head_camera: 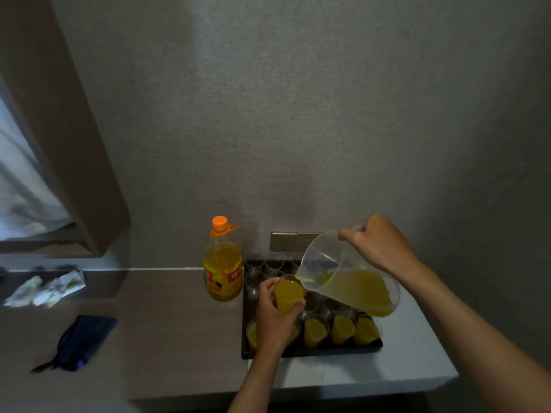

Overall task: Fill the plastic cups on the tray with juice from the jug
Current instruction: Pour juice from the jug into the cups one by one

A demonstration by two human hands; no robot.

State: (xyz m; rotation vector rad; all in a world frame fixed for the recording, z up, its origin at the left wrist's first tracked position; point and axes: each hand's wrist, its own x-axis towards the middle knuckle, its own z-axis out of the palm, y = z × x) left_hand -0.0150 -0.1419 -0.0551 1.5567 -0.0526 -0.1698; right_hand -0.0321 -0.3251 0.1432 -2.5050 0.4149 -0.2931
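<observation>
On the surface, the tray holds filled cups near, empty ones far. Right hand grips the tilted jug; left hand grips a nearly full cup. More tilt risks overflow.

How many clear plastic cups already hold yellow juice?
5 visible: one cup gripped by the left hand, and four in the dark tray's near row. The hand may hide another.

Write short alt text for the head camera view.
The right hand tilts a clear jug of orange juice into a cup that the left hand holds above a dark tray of filled and empty cups, a juice bottle beside it.
</observation>
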